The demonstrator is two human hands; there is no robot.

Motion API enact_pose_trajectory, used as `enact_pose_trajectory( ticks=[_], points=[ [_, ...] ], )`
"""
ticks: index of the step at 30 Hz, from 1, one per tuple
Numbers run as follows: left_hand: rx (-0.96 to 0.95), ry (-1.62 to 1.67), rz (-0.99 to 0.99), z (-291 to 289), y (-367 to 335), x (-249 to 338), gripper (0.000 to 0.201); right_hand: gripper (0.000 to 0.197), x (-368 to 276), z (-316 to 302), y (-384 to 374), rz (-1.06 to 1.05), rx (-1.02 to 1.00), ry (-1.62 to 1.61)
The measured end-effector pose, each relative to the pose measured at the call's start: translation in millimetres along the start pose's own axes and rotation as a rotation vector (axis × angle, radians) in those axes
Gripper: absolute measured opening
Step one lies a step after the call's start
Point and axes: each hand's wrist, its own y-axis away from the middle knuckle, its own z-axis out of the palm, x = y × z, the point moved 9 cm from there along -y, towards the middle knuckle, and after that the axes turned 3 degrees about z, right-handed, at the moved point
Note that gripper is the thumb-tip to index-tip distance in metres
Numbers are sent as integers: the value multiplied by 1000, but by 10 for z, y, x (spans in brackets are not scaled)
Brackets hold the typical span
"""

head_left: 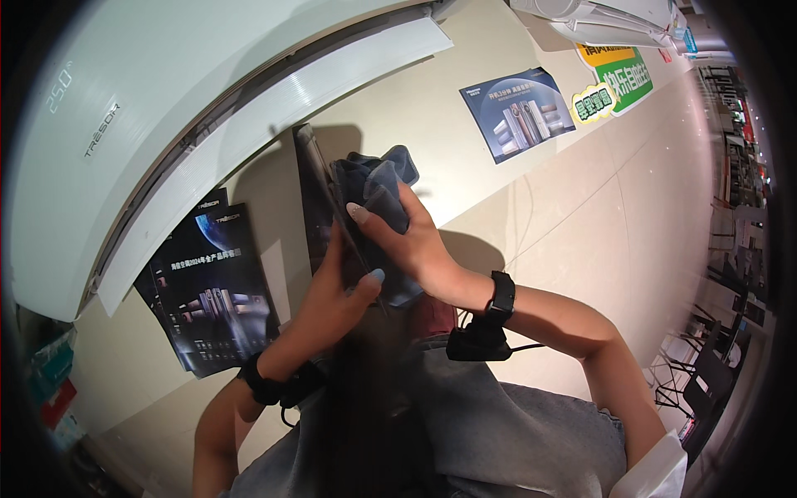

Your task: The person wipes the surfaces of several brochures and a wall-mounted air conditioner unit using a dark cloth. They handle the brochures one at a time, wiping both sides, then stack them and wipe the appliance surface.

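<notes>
Near the middle, my left hand [336, 290] grips the lower part of a thin, dark, glossy flat panel [314, 158], its thumb on the near face. The panel is tilted up and seen almost edge-on, so I cannot tell its exact kind. My right hand [411, 241] is closed on a bunched blue-grey cloth [378, 178], which lies against the panel's right face. Part of the cloth hangs below the right hand. The left fingers are partly hidden behind the panel.
A white wall-type air conditioner [116, 108] with a long white flap [274, 100] spans the upper left. Dark leaflets [212, 299] lie on the pale counter [415, 91] at left. A blue picture card [519, 114] and green-yellow signs [624, 83] are farther right. Black chairs [706, 378] stand beyond.
</notes>
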Motion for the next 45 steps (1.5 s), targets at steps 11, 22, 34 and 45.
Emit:
enact_pose_trajectory(
  ticks=[11, 22, 34, 45],
  points=[
    [121, -26, 89, -177, 136, -176, 46, 34, 52, -162, -50, -10, 68, 76],
    [258, 510, -30, -669, 184, -496, 27, 39, -1394, -892, 30, -668, 558, 377],
    [898, -121, -57, -1676, 956, -1387, 28, 71, 177, 89, -22, -785, -205, 1509],
    [200, -1115, 363, -123, -59, -656, 74, 63, 108, 238, -158, -889, -258, 1588]
  ],
)
